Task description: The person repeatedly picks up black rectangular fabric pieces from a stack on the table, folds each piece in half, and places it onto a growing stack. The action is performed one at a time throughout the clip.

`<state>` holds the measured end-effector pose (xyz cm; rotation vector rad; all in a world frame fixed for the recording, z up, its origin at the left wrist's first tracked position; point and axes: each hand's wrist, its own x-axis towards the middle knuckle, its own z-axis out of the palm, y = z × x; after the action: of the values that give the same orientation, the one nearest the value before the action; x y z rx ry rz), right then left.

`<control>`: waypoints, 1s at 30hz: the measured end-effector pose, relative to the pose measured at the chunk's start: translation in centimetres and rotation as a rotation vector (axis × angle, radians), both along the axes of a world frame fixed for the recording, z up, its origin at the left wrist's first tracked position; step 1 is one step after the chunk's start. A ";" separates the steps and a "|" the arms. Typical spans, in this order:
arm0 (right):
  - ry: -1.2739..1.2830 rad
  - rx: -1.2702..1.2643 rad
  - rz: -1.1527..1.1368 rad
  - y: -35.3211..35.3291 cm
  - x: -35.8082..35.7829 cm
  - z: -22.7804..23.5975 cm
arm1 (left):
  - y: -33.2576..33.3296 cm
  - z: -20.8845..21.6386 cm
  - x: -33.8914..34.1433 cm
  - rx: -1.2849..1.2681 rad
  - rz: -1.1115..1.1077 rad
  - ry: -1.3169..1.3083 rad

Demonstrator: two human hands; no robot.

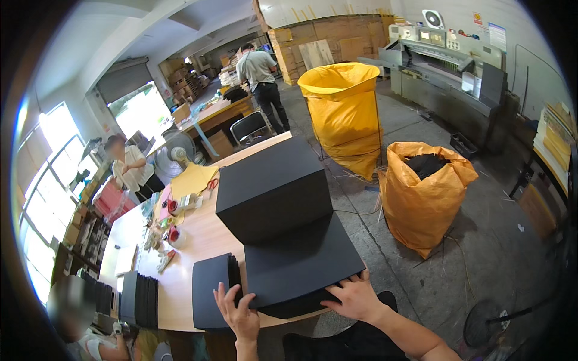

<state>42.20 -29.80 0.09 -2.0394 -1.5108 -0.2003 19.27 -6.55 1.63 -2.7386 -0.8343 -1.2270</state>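
Observation:
In front of me on the wooden table lies a low stack of large black sheets [301, 253], its near side overhanging slightly. My left hand [239, 313] has its fingers apart, with the thumb side touching the near left corner of this stack. At the near right corner, my right hand [355, 298] grips the edge of the black sheets, some fingertips hidden at the edge. Behind it stands a taller block of stacked black sheets [271, 186]. A smaller pile of black pieces [211, 292] sits to the left, next to my left hand.
Red-handled scissors [212, 184], tape rolls [174, 234] and yellow paper [191, 180] lie on the table's left side. Black stacks [138, 301] stand near the left edge. Orange [421, 204] and yellow sacks [343, 114] stand on the floor at right. Other people are nearby.

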 end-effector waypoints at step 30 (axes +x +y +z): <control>-0.215 0.159 -0.095 1.4 -0.1 -1.3 | 5.7 -6.6 -16.5 -1.549 -0.303 -1.163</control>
<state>42.10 -28.44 -1.21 -2.0138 -1.4722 -0.5751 2.82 -0.87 -4.97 -2.4874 -2.2153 -3.5166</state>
